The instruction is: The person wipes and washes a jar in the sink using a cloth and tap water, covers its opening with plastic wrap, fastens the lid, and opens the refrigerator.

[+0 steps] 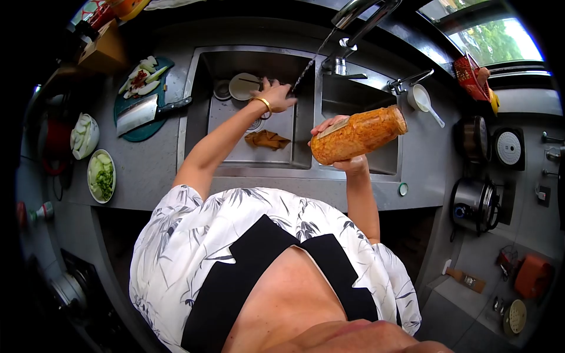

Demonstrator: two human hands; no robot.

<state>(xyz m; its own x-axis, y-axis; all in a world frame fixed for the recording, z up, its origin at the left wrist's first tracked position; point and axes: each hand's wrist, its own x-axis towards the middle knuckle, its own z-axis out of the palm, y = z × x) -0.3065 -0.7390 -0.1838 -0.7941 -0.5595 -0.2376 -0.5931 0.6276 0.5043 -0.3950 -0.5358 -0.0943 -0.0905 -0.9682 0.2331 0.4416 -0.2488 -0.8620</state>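
My right hand [351, 164] is wrapped round a large glass jar [356, 134] filled with orange-red chopped sauce or pickle. It lies tilted over the right sink basin, its mouth towards the upper right, with part of a label showing. My left hand [274, 97], a gold bangle at the wrist, reaches into the left basin beside the falling water, its fingers spread and slightly blurred. Near its fingertips sits a pale bowl [240, 88] with a dark thin stick across it. Lower in that basin lies a brown cloth [267, 139]. A small green-rimmed lid [403, 189] rests on the counter.
Water runs from the tap [340, 59]. On the left, a cleaver [138, 115] lies on a green cutting board [150, 130] with cut vegetables, above a bowl of sliced greens [102, 176]. A white ladle [421, 99] and a rice cooker [471, 203] are on the right.
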